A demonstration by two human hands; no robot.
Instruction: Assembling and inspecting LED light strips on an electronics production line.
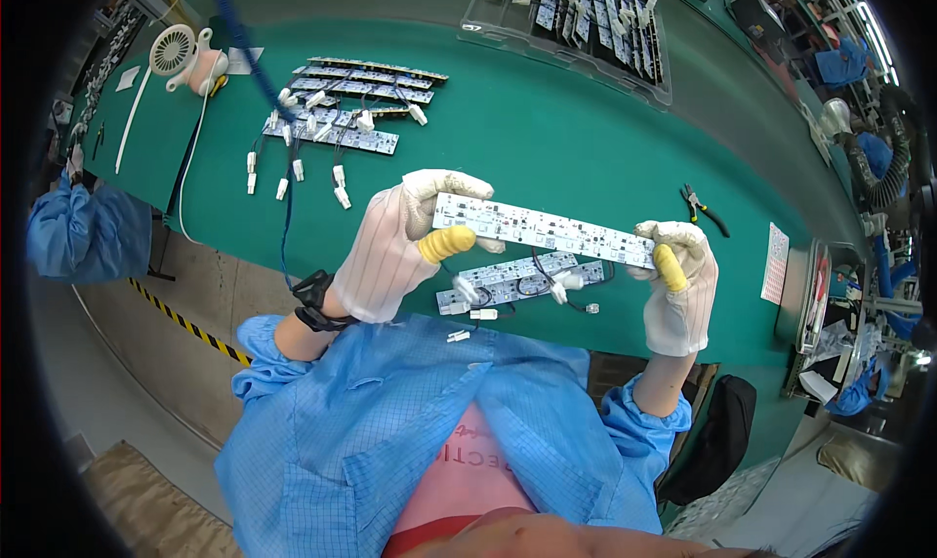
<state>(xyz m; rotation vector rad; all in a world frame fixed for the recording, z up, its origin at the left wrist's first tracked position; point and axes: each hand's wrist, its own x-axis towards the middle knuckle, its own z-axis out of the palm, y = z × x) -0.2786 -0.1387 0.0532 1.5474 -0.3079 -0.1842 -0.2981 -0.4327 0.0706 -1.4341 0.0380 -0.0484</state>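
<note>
Between my two gloved hands I hold up a long, narrow white circuit board [542, 229], tilted slightly down to the right. My left hand [415, 221] pinches its left end, a yellow cover on the thumb. At the other end, my right hand [676, 265] grips the board, its thumb covered in yellow too. Beneath the held board, more circuit boards [508, 283] lie on the green mat, with dark wires and white connectors [484, 314] around them. Which connectors belong to the held board I cannot tell.
Stacked circuit boards [366, 82] with wired connectors lie at the back left. A clear tray [625, 85] full of boards stands at the back right. Pliers [703, 210] rest on the right of the green mat [547, 158]. A small fan [185, 59] and another person's sleeve [93, 231] are at left.
</note>
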